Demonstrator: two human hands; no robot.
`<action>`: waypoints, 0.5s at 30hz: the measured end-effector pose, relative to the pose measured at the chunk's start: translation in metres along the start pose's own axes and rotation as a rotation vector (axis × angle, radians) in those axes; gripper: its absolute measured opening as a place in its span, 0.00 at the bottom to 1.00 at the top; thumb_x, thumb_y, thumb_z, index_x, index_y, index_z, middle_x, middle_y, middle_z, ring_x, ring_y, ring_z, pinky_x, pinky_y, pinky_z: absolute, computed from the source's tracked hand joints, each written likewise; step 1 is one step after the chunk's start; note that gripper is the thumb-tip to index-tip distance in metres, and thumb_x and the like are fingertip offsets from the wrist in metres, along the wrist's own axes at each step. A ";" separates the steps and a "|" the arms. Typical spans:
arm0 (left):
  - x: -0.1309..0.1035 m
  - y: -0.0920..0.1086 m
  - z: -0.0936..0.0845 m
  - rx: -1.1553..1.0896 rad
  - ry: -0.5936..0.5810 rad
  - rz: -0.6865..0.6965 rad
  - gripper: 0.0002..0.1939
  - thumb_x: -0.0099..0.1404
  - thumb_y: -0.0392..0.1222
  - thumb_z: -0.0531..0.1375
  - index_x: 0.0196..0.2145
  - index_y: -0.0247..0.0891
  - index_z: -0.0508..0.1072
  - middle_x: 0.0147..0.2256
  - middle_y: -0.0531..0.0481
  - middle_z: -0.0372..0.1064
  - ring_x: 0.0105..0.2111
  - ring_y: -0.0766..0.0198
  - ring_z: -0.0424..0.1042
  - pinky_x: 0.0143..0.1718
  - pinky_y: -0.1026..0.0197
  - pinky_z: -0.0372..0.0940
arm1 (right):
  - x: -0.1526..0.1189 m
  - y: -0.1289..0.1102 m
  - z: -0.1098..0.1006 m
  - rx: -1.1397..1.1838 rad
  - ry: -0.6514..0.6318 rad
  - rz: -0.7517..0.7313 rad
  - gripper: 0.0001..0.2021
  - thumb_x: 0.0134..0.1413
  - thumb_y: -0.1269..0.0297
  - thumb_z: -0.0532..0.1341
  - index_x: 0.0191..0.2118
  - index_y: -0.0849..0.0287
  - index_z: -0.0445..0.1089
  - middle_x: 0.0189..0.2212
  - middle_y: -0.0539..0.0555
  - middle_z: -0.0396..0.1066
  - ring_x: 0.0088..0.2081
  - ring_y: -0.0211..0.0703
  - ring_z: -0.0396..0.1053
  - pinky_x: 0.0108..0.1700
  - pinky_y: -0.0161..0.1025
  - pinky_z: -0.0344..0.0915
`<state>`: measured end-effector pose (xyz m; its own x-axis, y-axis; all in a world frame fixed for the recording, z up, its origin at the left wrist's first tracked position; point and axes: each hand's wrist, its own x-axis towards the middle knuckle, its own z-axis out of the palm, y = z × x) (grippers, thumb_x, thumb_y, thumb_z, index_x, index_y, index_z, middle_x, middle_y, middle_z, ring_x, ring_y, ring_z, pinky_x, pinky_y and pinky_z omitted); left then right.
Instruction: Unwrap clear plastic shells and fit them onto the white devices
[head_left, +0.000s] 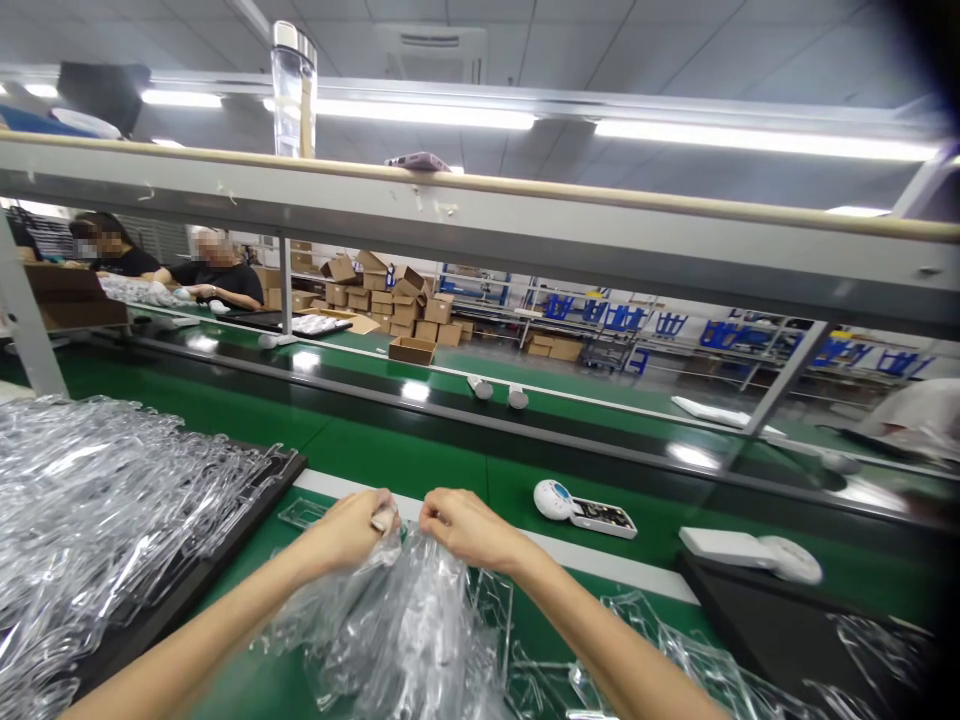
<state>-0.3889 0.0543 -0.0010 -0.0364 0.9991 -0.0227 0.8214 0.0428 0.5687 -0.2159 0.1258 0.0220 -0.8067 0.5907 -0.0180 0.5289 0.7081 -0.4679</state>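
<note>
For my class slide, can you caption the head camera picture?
Left hand and right hand gripping crumpled clear plastic above a green worktop.

Several kinds are coming in pairs; three are defying the count.
Two hands are working near seven o'clock, one left hand (345,532) and one right hand (471,528), and they are gripping clear bags (431,620) bunching too tightly to number. Two black trays are lying out, a left tray (166,592) at eight and a right tray (750,622) at four. Two white devices are resting nearby: an opened device (592,514) between four and five, a closed device (727,547) at four. One bottle (294,100) and one phone (418,162) are sitting toward eleven. Two people (225,275) are sitting between nine and ten. Clear plastic pieces (97,500) at eight and cartons (401,310) at ten are overlapping beyond counting.
</note>
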 end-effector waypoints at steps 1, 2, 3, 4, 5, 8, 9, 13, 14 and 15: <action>-0.005 0.004 -0.010 -0.044 0.026 0.047 0.07 0.60 0.38 0.49 0.29 0.39 0.65 0.30 0.52 0.69 0.32 0.62 0.67 0.30 0.65 0.56 | -0.006 -0.008 -0.010 -0.021 0.035 -0.033 0.06 0.53 0.74 0.54 0.28 0.60 0.66 0.30 0.50 0.68 0.34 0.38 0.64 0.36 0.35 0.55; -0.010 0.009 -0.021 -0.099 0.058 0.092 0.07 0.61 0.42 0.49 0.29 0.39 0.64 0.29 0.53 0.67 0.31 0.63 0.65 0.30 0.65 0.55 | -0.013 -0.016 -0.019 -0.039 0.062 -0.060 0.06 0.53 0.74 0.53 0.29 0.59 0.65 0.31 0.50 0.67 0.33 0.38 0.63 0.36 0.35 0.54; -0.014 0.013 -0.031 -0.165 0.093 0.132 0.09 0.61 0.44 0.50 0.28 0.39 0.63 0.28 0.54 0.64 0.29 0.64 0.63 0.29 0.65 0.55 | -0.018 -0.024 -0.027 -0.054 0.083 -0.081 0.07 0.54 0.74 0.52 0.29 0.59 0.63 0.31 0.50 0.66 0.33 0.38 0.62 0.35 0.35 0.54; -0.018 0.017 -0.040 -0.237 0.123 0.169 0.10 0.61 0.46 0.50 0.27 0.39 0.62 0.27 0.55 0.62 0.28 0.65 0.60 0.29 0.65 0.54 | -0.023 -0.031 -0.034 -0.068 0.099 -0.097 0.07 0.54 0.74 0.51 0.29 0.59 0.62 0.31 0.50 0.66 0.32 0.38 0.62 0.35 0.35 0.53; -0.021 0.020 -0.048 -0.305 0.143 0.200 0.10 0.61 0.47 0.51 0.26 0.38 0.61 0.26 0.55 0.59 0.27 0.66 0.58 0.28 0.65 0.53 | -0.028 -0.038 -0.039 -0.086 0.115 -0.110 0.07 0.55 0.74 0.50 0.30 0.58 0.61 0.31 0.50 0.65 0.32 0.38 0.61 0.34 0.36 0.53; -0.026 0.026 -0.065 -0.414 0.156 0.242 0.09 0.60 0.45 0.54 0.27 0.37 0.62 0.25 0.56 0.57 0.26 0.67 0.54 0.27 0.66 0.51 | -0.040 -0.053 -0.049 -0.177 0.132 -0.159 0.07 0.58 0.74 0.48 0.32 0.57 0.58 0.33 0.51 0.62 0.31 0.38 0.59 0.34 0.36 0.53; -0.027 0.027 -0.068 -0.422 0.158 0.255 0.09 0.60 0.45 0.54 0.28 0.37 0.63 0.26 0.56 0.57 0.26 0.67 0.54 0.27 0.66 0.51 | -0.043 -0.056 -0.050 -0.209 0.135 -0.181 0.07 0.58 0.75 0.48 0.32 0.57 0.58 0.34 0.51 0.62 0.32 0.38 0.59 0.34 0.36 0.54; -0.031 0.026 -0.075 -0.446 0.209 0.280 0.11 0.62 0.47 0.54 0.28 0.37 0.63 0.26 0.55 0.58 0.27 0.67 0.54 0.27 0.66 0.51 | -0.051 -0.061 -0.054 -0.265 0.170 -0.215 0.08 0.58 0.77 0.49 0.33 0.58 0.58 0.34 0.51 0.61 0.34 0.38 0.59 0.36 0.36 0.55; -0.032 0.026 -0.076 -0.459 0.205 0.289 0.11 0.62 0.47 0.55 0.28 0.37 0.64 0.26 0.55 0.58 0.27 0.67 0.54 0.27 0.66 0.51 | -0.052 -0.061 -0.054 -0.283 0.165 -0.205 0.08 0.57 0.78 0.49 0.33 0.58 0.58 0.34 0.51 0.61 0.34 0.38 0.58 0.35 0.35 0.55; -0.033 0.026 -0.077 -0.476 0.190 0.296 0.11 0.62 0.48 0.55 0.28 0.37 0.64 0.26 0.55 0.58 0.27 0.67 0.54 0.27 0.66 0.51 | -0.052 -0.061 -0.055 -0.303 0.149 -0.195 0.08 0.57 0.79 0.50 0.32 0.58 0.58 0.33 0.51 0.60 0.33 0.37 0.58 0.34 0.34 0.54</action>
<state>-0.4105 0.0220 0.0778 0.0178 0.9486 0.3160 0.4679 -0.2872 0.8358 -0.1916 0.0737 0.1000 -0.8643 0.4679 0.1847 0.4415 0.8815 -0.1673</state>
